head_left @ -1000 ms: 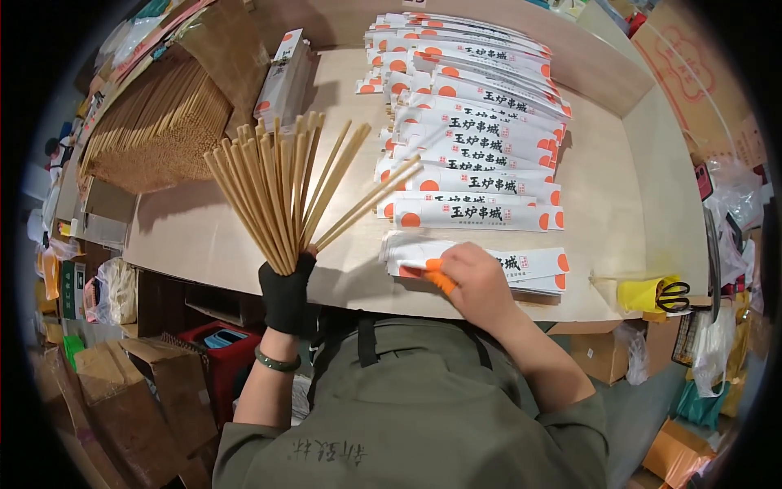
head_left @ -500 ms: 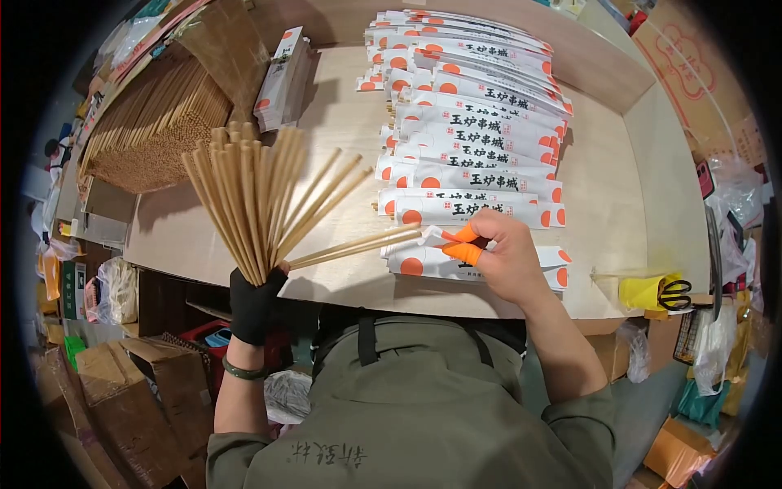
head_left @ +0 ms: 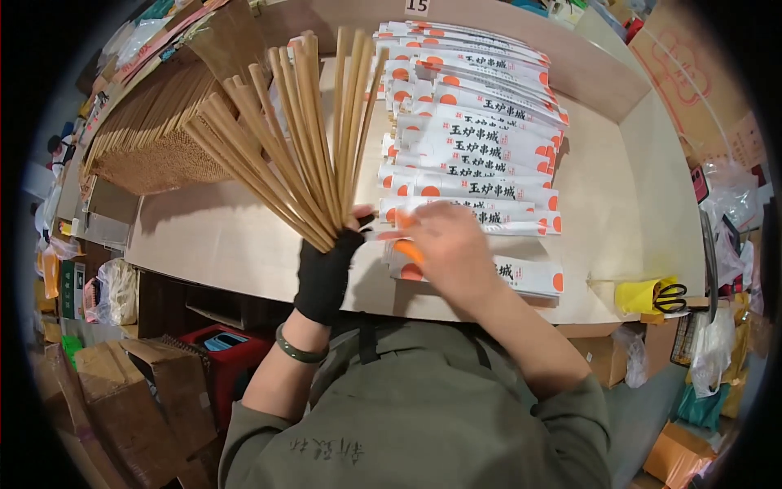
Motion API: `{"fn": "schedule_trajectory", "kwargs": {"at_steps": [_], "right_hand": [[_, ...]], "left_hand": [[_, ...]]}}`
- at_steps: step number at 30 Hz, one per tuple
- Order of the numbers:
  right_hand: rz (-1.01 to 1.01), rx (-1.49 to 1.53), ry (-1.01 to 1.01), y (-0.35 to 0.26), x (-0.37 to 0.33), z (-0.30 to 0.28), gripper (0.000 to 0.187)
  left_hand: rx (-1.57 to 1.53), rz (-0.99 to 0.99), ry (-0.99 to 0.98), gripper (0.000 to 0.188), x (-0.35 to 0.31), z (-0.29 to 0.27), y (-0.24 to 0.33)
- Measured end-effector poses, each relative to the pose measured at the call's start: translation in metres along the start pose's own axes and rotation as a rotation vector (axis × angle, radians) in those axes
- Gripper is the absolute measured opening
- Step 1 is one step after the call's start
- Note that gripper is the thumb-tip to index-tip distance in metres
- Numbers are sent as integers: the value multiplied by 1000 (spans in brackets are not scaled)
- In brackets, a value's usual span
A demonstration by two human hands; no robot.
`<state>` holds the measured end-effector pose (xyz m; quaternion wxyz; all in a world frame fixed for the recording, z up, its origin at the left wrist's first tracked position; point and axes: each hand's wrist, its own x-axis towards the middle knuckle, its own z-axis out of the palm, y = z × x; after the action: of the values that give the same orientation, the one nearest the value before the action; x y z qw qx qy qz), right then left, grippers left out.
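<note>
My left hand, in a black fingerless glove, is closed round a fanned bundle of wooden chopsticks that point up and away from me. Close beside its thumb is my right hand, with orange covers on its fingertips. Motion smears those fingers, and whether they grip anything cannot be made out. A whitish strip shows faintly between the hands. Beneath and just beyond my right hand lie white paper chopstick sleeves with orange-red dots. A long overlapping row of sleeves runs toward the back of the table.
At the back left stands an opened cardboard box packed with chopsticks. Black-handled scissors sit in a yellow holder at the table's right edge. Raised wooden boards border the table. Cardboard boxes stand low at left.
My left hand has moved right with the chopsticks, its bundle now more upright. My right hand has shifted left to meet it; the pair of chopsticks that reached into a sleeve there no longer shows.
</note>
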<state>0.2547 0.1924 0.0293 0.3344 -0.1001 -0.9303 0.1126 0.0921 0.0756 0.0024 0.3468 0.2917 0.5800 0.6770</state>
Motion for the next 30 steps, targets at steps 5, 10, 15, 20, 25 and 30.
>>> {"fn": "schedule_trajectory", "kwargs": {"at_steps": [5, 10, 15, 20, 25, 30], "right_hand": [[72, -50, -243, -9, -53, -10, 24], [29, -62, -152, -3, -73, 3, 13], [133, 61, -177, 0, -66, -5, 15], [169, 164, -176, 2, -60, -8, 13], [266, 236, -125, 6, -61, -4, 17], [820, 643, -81, 9, -39, -24, 21]], "left_hand": [[493, -9, 323, 23, 1, -42, -17], [307, -17, 411, 13, -6, -39, -22], [441, -62, 411, 13, -11, -57, -22], [404, 17, 318, 21, -18, -65, -19], [584, -38, 298, 19, -24, -73, -6], [631, -39, 218, 20, -32, -79, 8]]}}
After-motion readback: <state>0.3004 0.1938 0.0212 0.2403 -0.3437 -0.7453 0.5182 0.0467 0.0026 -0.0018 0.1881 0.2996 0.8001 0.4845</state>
